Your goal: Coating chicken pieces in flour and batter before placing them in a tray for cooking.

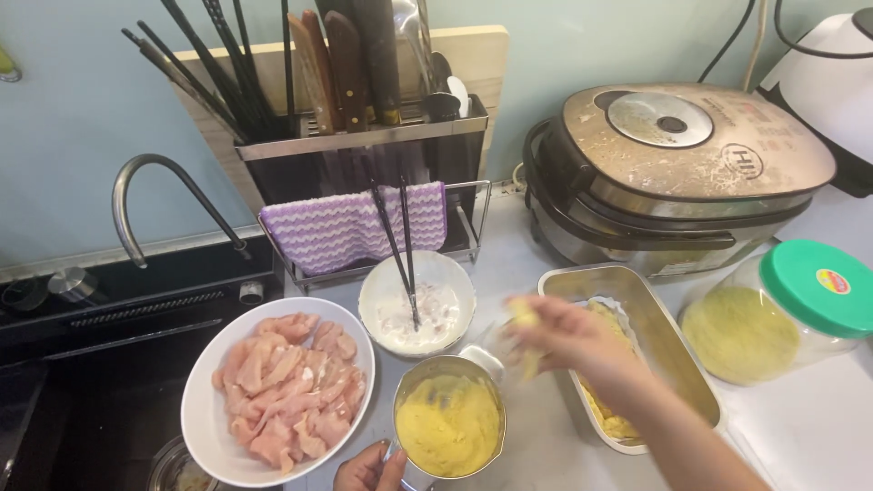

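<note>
Breading work is shown on a pale kitchen counter (536, 436), seen from above. A metal cup (448, 420) filled with yellow crumbs stands at the centre of the scene and serves as the landmark here. The cup is steadied from below by the left hand (368, 468); only part of that hand is in view, its fingers curled against the cup's lower edge, though whether they are truly gripping cannot be told. Just right of the cup and slightly above it, the right hand (568, 341) is blurred in motion, its fingertips pinched around a small crumb-coated piece (525, 320), carried between the cup and a metal tray (650, 341) further right, where coated pieces already lie.

Left of the cup, a white plate (202, 414) is heaped with raw pink chicken strips (289, 386). Behind the cup, a white bowl (416, 303) of pale batter is seen with black chopsticks (400, 245) resting in it. Far right of the cup, a clear tub with a green lid (818, 286) holds more crumbs. Behind the bowl, a rack with a purple striped cloth (350, 227) and knives is placed against the wall, with a rice cooker (673, 168) to the right.

The step would be judged best done with a light pinch, so the coating is not rubbed off, with the piece laid flat in the tray apart from its neighbours, and with the cup kept held steady against tipping.
</note>
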